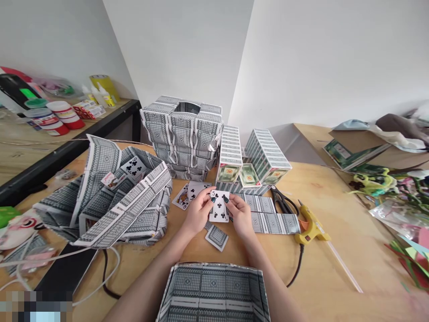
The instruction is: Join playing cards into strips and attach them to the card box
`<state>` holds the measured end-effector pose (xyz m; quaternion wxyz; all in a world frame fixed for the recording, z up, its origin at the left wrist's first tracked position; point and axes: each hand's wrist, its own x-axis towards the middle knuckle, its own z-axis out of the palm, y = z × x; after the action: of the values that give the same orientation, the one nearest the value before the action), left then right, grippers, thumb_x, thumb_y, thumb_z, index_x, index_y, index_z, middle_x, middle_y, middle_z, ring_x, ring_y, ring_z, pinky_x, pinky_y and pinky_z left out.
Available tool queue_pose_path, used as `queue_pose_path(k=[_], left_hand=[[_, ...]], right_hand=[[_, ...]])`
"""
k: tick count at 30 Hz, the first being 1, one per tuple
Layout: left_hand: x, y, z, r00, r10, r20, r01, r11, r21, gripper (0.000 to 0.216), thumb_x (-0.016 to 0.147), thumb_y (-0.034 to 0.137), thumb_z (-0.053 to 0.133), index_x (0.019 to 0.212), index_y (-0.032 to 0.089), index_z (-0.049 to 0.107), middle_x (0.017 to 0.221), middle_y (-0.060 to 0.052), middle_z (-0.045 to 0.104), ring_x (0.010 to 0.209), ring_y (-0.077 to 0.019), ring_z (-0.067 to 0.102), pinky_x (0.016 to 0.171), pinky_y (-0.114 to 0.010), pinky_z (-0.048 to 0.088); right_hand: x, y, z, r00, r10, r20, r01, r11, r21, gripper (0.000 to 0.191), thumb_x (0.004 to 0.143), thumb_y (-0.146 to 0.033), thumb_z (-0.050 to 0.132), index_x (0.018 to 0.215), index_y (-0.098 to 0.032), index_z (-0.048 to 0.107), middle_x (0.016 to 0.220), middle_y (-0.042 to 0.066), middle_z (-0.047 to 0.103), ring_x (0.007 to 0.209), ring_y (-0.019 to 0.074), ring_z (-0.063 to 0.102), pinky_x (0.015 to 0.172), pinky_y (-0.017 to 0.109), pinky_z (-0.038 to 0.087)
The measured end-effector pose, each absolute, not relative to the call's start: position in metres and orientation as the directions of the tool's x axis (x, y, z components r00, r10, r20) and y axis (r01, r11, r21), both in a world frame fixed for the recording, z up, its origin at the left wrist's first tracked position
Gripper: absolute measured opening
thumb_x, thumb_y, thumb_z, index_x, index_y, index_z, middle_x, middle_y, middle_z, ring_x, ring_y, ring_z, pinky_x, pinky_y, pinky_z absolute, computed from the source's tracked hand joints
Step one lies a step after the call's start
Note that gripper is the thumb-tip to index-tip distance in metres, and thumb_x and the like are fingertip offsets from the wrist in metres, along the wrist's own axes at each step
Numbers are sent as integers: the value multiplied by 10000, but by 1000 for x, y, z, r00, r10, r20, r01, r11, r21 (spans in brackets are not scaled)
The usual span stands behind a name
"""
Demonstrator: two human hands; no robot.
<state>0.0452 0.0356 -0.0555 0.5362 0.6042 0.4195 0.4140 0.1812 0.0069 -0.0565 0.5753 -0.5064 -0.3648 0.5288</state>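
Note:
Between my two hands is a five of clubs playing card (219,210), face up. My left hand (199,209) pinches its left edge, and my right hand (240,213) pinches its right edge. Just below lies a loose card (217,237) with its patterned back up. Behind my left hand, a queen card (182,197) and another face-up card rest on the table. To the right of my right hand are rows of cards (275,222) laid back side up. Nearest me stands an open box shape made of cards (214,290).
A yellow glue gun (311,226) with a clear stick and black scissors (283,201) lie at right. Card boxes (231,154) stack behind. A woven card structure (182,134) stands at back; a card basket (134,201) is left. Colourful scraps (412,264) lie far right.

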Motion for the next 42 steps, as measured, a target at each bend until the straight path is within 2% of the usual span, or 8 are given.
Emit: queue_pose_path(k=[5, 15, 20, 26, 32, 38, 42], left_hand=[[44, 36, -57, 282, 955, 93, 59, -114, 992, 286, 818, 232, 426, 1073, 164, 536, 882, -42, 634, 752, -153, 559, 665, -240, 431], [43, 36, -53, 289, 954, 77, 40, -93, 995, 284, 810, 220, 418, 1063, 165, 536, 895, -35, 627, 794, -156, 560, 702, -245, 426], [44, 36, -53, 288, 955, 76, 11, -83, 996, 266, 798, 203, 421, 1032, 171, 543, 829, -13, 616, 725, -136, 538, 647, -226, 412], [43, 34, -53, 291, 955, 56, 32, -69, 997, 241, 796, 208, 419, 996, 172, 548, 674, 23, 546, 578, -109, 456, 519, -201, 347], [43, 34, -52, 277, 958, 74, 48, -91, 995, 199, 792, 198, 419, 935, 172, 554, 634, 34, 495, 564, -105, 446, 505, -198, 339], [43, 32, -52, 244, 965, 99, 92, -124, 988, 151, 772, 173, 414, 837, 172, 550, 591, 43, 468, 494, -88, 396, 449, -188, 303], [42, 31, -50, 236, 964, 120, 151, -158, 976, 144, 769, 167, 413, 810, 176, 551, 547, 52, 443, 464, -86, 377, 427, -188, 283]], right_hand=[[181, 6, -55, 150, 984, -91, -212, -58, -976, 231, 696, -360, 602, 825, -170, 581, 538, -56, 463, 415, 59, 261, 403, 202, 196], [181, 3, -49, 108, 991, -81, -170, -62, -983, 242, 734, -366, 553, 882, -175, 565, 544, -56, 445, 416, 59, 281, 393, 197, 210], [180, 4, -51, 124, 989, -77, -199, -51, -979, 237, 740, -357, 560, 909, -191, 552, 498, -80, 377, 401, 59, 278, 379, 188, 210], [180, 4, -54, 109, 989, -97, -221, -71, -973, 178, 737, -345, 567, 827, -193, 545, 495, -81, 405, 397, 57, 291, 378, 188, 209], [180, 4, -54, 125, 986, -109, -229, -78, -970, 144, 730, -322, 562, 801, -198, 541, 460, -91, 367, 387, 61, 278, 378, 189, 199], [177, 4, -55, 86, 977, -196, -377, -151, -914, 124, 688, -287, 575, 781, -213, 536, 512, -78, 416, 410, 70, 308, 393, 193, 229], [175, 4, -55, 85, 970, -228, -418, -173, -892, 107, 665, -255, 580, 750, -210, 534, 529, -70, 446, 424, 76, 333, 411, 199, 247]])
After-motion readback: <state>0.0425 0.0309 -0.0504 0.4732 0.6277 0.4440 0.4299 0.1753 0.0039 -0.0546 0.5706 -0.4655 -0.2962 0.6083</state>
